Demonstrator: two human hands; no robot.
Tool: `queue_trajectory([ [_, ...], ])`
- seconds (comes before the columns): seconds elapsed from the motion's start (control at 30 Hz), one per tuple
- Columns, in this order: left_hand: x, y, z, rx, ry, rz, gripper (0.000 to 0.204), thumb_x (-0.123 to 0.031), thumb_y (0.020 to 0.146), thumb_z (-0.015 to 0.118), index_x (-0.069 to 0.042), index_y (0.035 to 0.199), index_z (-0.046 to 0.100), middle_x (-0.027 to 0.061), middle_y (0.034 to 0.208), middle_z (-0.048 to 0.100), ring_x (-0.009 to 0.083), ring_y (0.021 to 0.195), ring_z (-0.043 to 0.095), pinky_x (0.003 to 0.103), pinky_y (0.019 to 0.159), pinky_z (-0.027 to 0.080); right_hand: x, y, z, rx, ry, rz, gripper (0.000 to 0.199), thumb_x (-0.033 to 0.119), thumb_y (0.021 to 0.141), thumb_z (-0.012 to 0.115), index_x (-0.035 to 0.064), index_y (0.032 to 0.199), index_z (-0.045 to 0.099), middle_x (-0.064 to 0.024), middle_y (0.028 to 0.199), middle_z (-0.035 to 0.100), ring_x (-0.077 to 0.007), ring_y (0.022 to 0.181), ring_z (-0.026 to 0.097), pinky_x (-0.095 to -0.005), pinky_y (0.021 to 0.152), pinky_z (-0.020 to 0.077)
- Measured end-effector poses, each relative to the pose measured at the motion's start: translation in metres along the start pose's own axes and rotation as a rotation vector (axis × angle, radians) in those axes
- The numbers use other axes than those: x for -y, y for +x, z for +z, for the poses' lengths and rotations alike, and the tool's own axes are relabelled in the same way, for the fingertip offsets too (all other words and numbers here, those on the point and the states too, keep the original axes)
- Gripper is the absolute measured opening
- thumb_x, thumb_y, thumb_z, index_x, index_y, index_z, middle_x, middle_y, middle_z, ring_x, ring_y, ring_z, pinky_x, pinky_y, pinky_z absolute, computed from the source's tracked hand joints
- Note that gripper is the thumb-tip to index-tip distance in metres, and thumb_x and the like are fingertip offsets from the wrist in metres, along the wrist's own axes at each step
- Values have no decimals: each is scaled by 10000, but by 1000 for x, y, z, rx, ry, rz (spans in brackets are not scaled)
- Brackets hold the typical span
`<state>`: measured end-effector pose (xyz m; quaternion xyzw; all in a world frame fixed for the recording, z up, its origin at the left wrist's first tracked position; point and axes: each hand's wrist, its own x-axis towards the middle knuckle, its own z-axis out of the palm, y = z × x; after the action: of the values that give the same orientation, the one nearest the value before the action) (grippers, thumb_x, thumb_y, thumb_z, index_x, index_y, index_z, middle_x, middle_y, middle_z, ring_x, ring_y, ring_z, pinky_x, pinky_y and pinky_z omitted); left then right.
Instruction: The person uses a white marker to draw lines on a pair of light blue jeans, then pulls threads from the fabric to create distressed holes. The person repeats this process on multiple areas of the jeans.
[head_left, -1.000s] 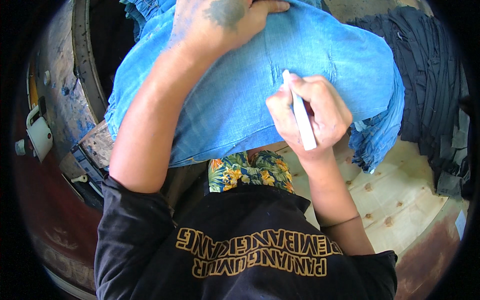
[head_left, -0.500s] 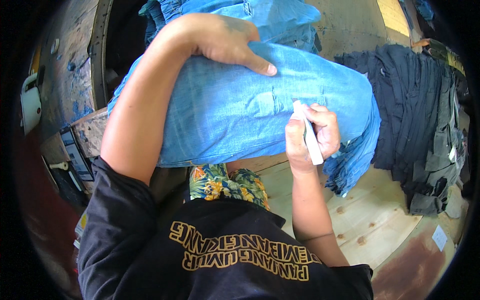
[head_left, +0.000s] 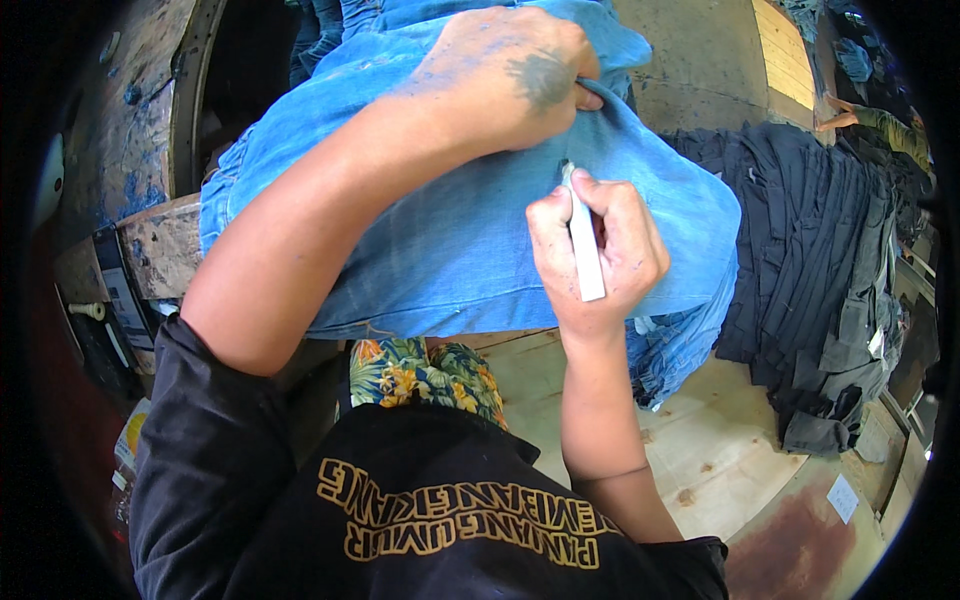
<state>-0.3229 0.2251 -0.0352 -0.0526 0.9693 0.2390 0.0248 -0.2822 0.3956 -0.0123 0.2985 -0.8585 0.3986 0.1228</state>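
Light-blue jeans (head_left: 420, 260) lie spread before me, one leg stretched across from left to right. My left hand (head_left: 510, 75) reaches over the top of the leg, fingers curled, pinching a fold of the denim. Just below it, my right hand (head_left: 605, 235) grips a slim, flat white-handled tool (head_left: 587, 255) between thumb and fingers. The tool's small dark tip meets the denim or is very close to it; the exact contact is too small to tell. Both hands partly cover the cloth around the tip.
More blue denim (head_left: 385, 15) is heaped beyond the leg. A pile of black trousers (head_left: 790, 250) lies at the right. At the left stands a stained wooden board (head_left: 130, 120). Pale wooden flooring (head_left: 740, 450) shows at the lower right, with a white paper slip (head_left: 842, 498).
My left hand has shifted right and closed on a fold of denim. My right hand with the white-handled tool has moved left and farther up the cloth. The frayed patch no longer shows clearly.
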Motion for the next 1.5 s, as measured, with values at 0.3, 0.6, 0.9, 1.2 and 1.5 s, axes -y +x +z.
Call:
queue_trajectory([
  [0.3,2,-10,-16,-27,-321,16,193,-225,962,743,-44,962,808,257,877,749,445,804,744,510,734,582,4,-6,-5,63,10,22,139,-104,755,708,3,798,630,-116,649,534,-273,513,536,-377,481,439],
  [0.6,-5,-15,-26,-121,-358,45,221,-248,956,767,-30,939,793,254,897,754,443,839,752,502,740,584,4,-17,-8,-42,66,-6,174,-116,741,716,-5,861,654,-104,646,534,-253,505,536,-360,481,449],
  [0.9,-11,-5,-17,-149,-293,43,227,-257,943,771,-30,934,782,250,896,748,444,838,745,508,739,579,4,-10,-9,53,12,77,198,-123,747,708,14,754,564,-117,627,483,-262,488,481,-359,469,401],
  [1.2,-13,-10,-19,-156,-289,51,197,-241,948,779,-44,938,770,212,942,770,420,836,743,505,792,587,3,-13,-5,-80,74,1,171,-128,739,703,5,824,637,-114,643,544,-268,509,542,-362,482,453],
  [1.5,-30,-12,-40,-17,-274,-34,220,-270,954,787,-63,1018,818,221,990,784,399,903,768,489,790,588,6,-20,-18,13,67,19,174,-115,725,717,8,820,638,-108,636,536,-256,509,542,-357,476,445],
])
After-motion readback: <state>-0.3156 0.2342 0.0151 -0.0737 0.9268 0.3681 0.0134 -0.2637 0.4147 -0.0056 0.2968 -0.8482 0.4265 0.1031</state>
